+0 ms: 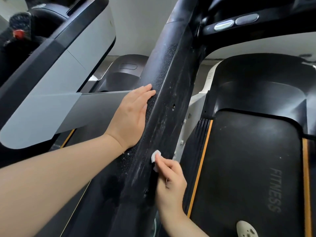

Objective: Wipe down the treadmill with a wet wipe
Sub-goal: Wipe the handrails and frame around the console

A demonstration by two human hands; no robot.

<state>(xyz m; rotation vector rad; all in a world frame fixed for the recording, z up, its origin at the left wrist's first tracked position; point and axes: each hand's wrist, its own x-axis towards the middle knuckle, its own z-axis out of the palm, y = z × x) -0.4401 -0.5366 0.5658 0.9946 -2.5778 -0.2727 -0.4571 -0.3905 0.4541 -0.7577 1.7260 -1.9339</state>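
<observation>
Item: wipe [156, 155], small wad pinched in my right hand [169, 182], pressed on the rail's [171, 82] right edge. Left hand [130, 115] flat, fingers straight, bracing its left edge. Risk: wad so small it may slip or only smear the white residue. Rail underside hidden; wipe mostly covered.

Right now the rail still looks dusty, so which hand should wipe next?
Right hand: it pinches the wipe against the dusty rail. The left hand lies flat, empty.
</observation>
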